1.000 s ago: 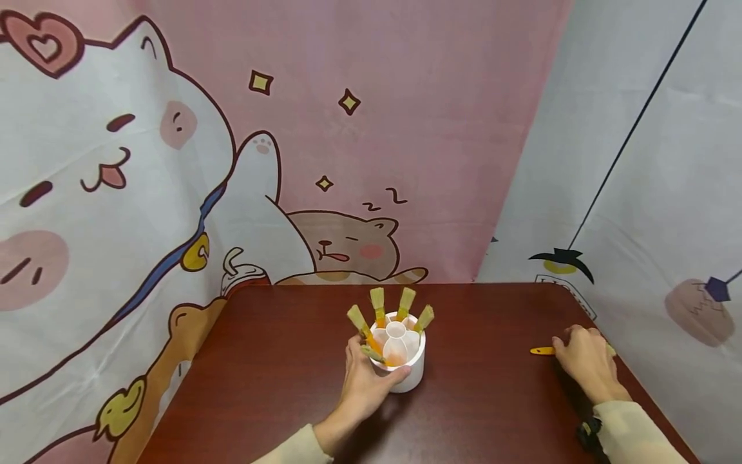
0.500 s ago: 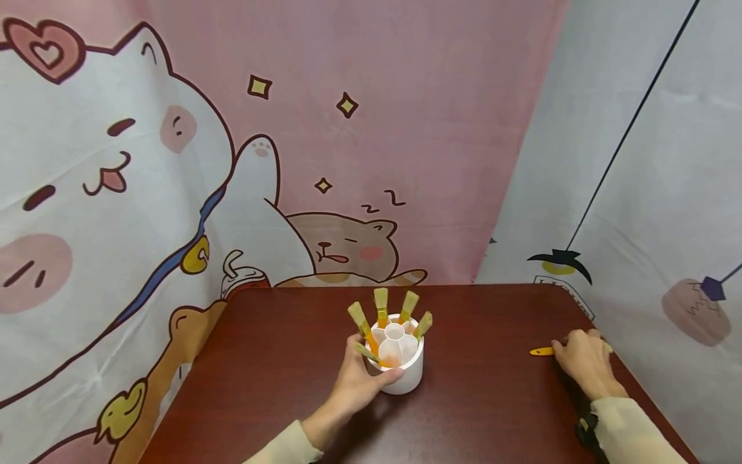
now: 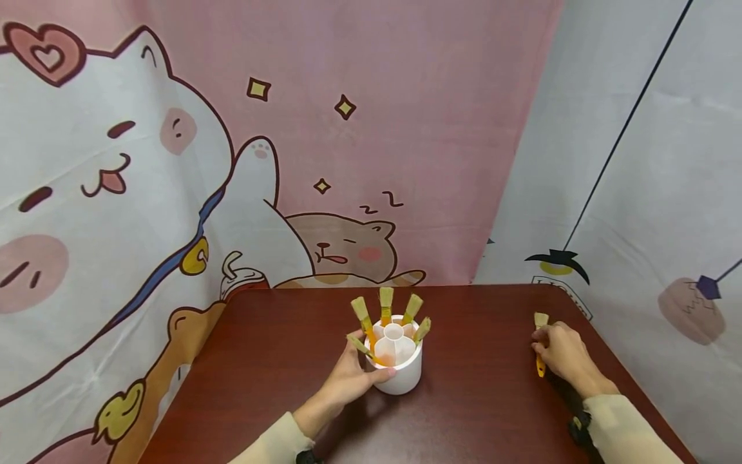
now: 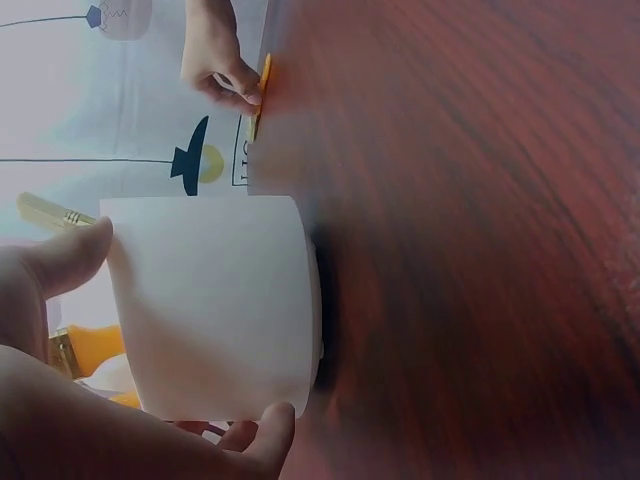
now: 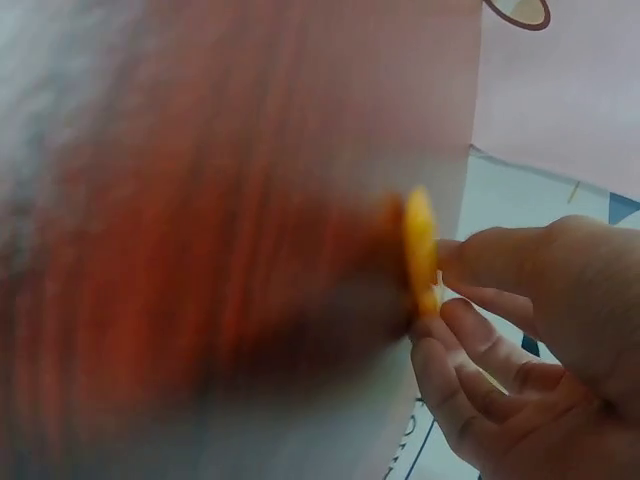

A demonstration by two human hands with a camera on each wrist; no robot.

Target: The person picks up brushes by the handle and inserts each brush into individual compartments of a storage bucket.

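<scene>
A white round holder point(image 3: 402, 374) with petal-shaped compartments stands in the middle of the table, several bristle brushes leaning out of it. My left hand point(image 3: 348, 380) grips its left side, thumb along the front rim; the left wrist view shows the fingers round the holder's wall point(image 4: 210, 300). At the right, my right hand point(image 3: 565, 354) pinches a paintbrush with a yellow-orange handle point(image 3: 541, 367), its pale bristles point(image 3: 541, 318) pointing to the back of the table. Close up in the right wrist view, the yellow handle point(image 5: 421, 250) lies between thumb and fingertips, blurred.
The dark red-brown table point(image 3: 278, 361) reaches back to a pink and white cartoon cloth point(image 3: 440, 129) hanging behind it. Its right edge runs close beside my right hand, where a pale cloth point(image 3: 626, 245) hangs.
The right hand has turned the brush from lying sideways to pointing away from me, and moved slightly left. My left hand keeps hold of the holder, which has turned a little.
</scene>
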